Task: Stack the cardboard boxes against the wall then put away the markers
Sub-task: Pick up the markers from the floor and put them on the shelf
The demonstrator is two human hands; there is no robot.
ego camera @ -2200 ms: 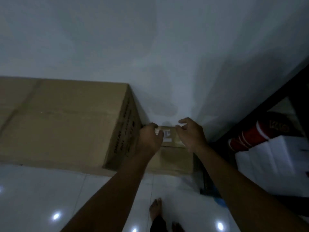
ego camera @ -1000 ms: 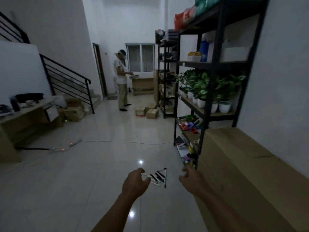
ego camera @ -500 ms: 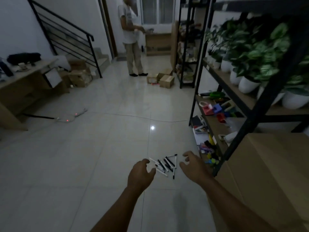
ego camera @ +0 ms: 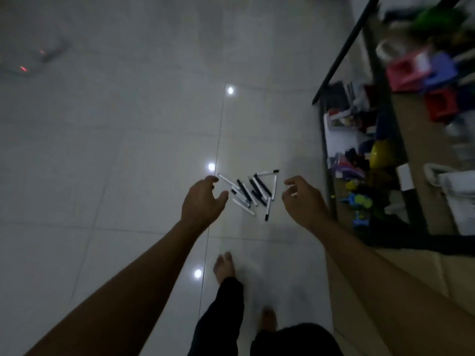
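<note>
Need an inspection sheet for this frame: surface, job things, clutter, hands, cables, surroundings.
Surface: glossy tiled floor, light reflections.
Job's things: markers in a loose pile on the floor; cardboard box at lower right.
Clutter: blurred colourful items on the low shelf.
Hands: left hand and right hand either side of the pile, fingers loosely curled, holding nothing.
Cables: nothing seen.
Surroundings: bare feet below; red-lit object far left.
</note>
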